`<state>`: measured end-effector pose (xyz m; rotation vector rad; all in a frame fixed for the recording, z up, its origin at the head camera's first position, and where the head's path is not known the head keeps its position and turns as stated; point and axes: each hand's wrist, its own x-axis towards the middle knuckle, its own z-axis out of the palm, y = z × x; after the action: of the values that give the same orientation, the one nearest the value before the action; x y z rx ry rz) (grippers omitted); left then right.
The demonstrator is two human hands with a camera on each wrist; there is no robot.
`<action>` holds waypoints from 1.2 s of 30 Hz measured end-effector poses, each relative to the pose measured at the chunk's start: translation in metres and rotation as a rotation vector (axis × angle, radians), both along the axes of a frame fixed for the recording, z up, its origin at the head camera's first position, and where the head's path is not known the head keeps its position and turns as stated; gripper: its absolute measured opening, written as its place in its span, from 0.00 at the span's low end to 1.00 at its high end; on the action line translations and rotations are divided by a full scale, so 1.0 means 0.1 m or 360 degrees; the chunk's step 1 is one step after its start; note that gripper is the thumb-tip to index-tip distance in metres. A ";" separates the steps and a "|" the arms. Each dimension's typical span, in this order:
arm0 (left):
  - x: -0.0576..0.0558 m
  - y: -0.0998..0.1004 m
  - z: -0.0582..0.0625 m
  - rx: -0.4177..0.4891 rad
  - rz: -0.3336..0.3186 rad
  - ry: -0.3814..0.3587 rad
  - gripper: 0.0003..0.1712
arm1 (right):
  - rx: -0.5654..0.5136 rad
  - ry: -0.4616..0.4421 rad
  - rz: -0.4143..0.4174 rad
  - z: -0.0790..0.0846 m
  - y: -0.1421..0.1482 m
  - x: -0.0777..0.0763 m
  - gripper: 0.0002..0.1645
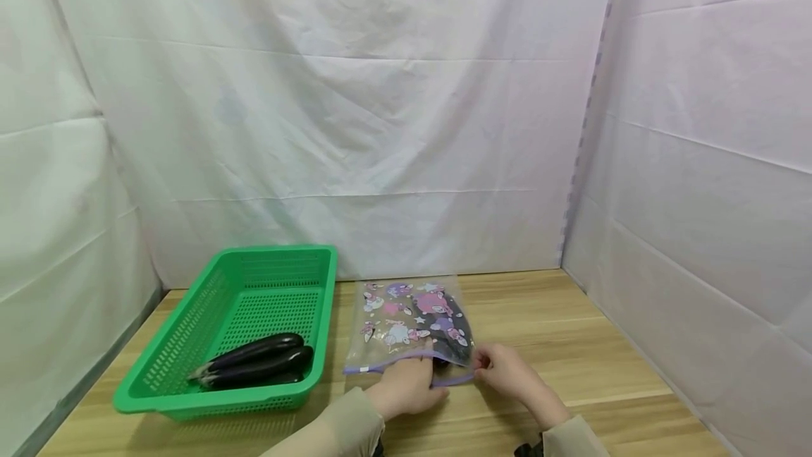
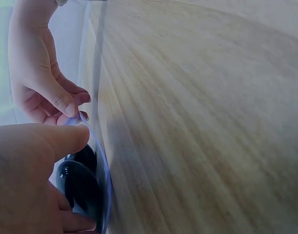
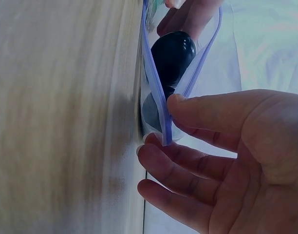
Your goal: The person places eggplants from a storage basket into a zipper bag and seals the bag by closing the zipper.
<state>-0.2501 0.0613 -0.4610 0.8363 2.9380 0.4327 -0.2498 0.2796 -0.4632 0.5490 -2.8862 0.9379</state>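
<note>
A clear zip bag [image 1: 393, 330] printed with pink and white cartoon figures lies flat on the table, its purple-edged mouth towards me. Dark, glossy eggplants [image 2: 81, 190] lie inside, their rounded ends at the parted mouth; one eggplant end [image 3: 173, 56] shows between the two zip strips. My left hand [image 1: 409, 386] is at the mouth, fingers reaching in beside the eggplants, thumb apart from them; its fingertips are partly hidden. With thumb and fingertips, my right hand [image 1: 507, 376] pinches the right corner of the bag's zip edge [image 3: 164, 117].
Left of the bag stands a green plastic basket [image 1: 331, 295] with several eggplants [image 1: 260, 365] at its near end. A white curtain [image 1: 380, 125] hangs behind the wooden table [image 1: 539, 316], and white sheets close in both sides.
</note>
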 end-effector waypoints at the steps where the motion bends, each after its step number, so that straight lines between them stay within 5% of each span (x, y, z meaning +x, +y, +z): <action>1: -0.01 0.00 -0.01 0.0019 0.0009 -0.0003 0.53 | 0.0002 0.0000 0.0000 0.00 0.00 0.00 0.12; 9: -0.10 0.03 -0.03 0.0221 0.0112 -0.0041 0.52 | -0.0037 -0.0040 -0.0004 0.04 -0.01 0.00 0.11; 15: -0.10 0.06 0.01 0.0202 0.0112 -0.0052 0.48 | -0.0033 -0.0029 -0.0005 0.03 -0.01 -0.01 0.11; 24: -0.14 0.15 -0.02 0.0208 0.0132 0.0161 0.36 | -0.0043 -0.0057 -0.0014 0.01 -0.01 0.02 0.11; 36: -0.29 0.21 -0.12 0.0278 0.0089 0.0111 0.31 | -0.0090 -0.0100 0.0000 -0.04 -0.02 -0.02 0.10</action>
<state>-0.2789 0.0820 -0.4726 0.8035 3.0278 0.6866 -0.2516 0.2771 -0.4674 0.5244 -2.9041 1.0519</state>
